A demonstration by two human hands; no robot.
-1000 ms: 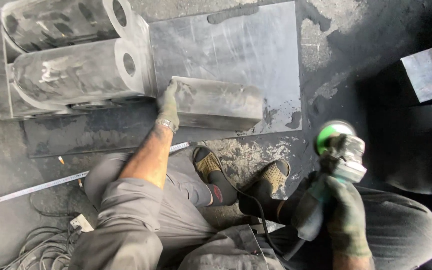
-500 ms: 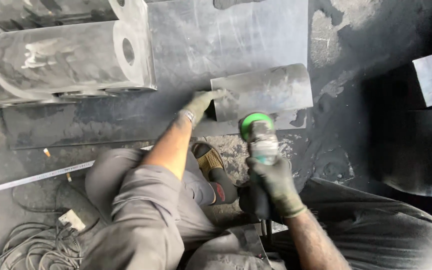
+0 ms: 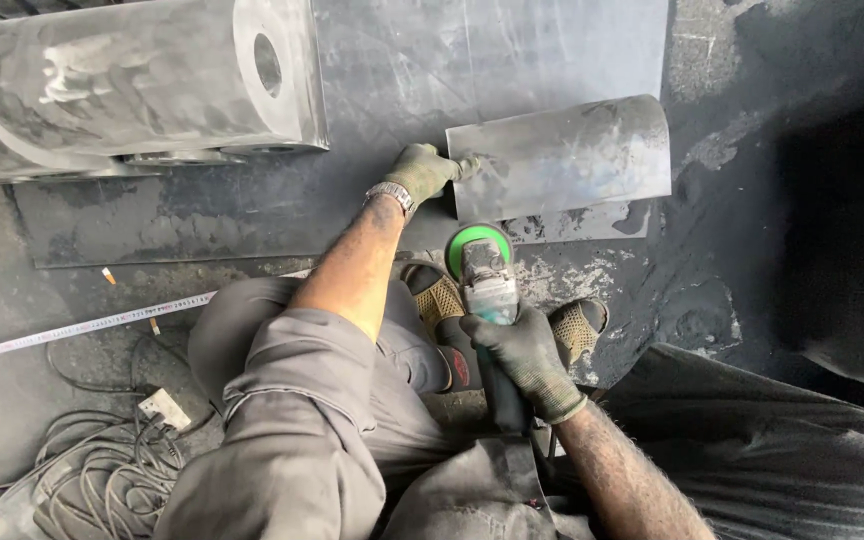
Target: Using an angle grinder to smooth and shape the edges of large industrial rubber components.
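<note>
Left hand [image 3: 422, 172] fingers press the curved plate [image 3: 562, 158] mid-frame, right hand [image 3: 524, 352] wraps the grinder [image 3: 487, 285]; keep it braced.

Grimy, dust-blackened concrete floor [image 3: 752, 150], flat steel sheet [image 3: 512, 60] across it, daylight from above.

This is a metal workshop: a grimy, dust-blackened floor [image 3: 732, 250] carries steel plates [image 3: 402, 80], with heavy rolled metal parts [image 3: 142, 80] on them, a grinder [image 3: 487, 280] and tangled cables [image 3: 82, 480] nearby.
</note>
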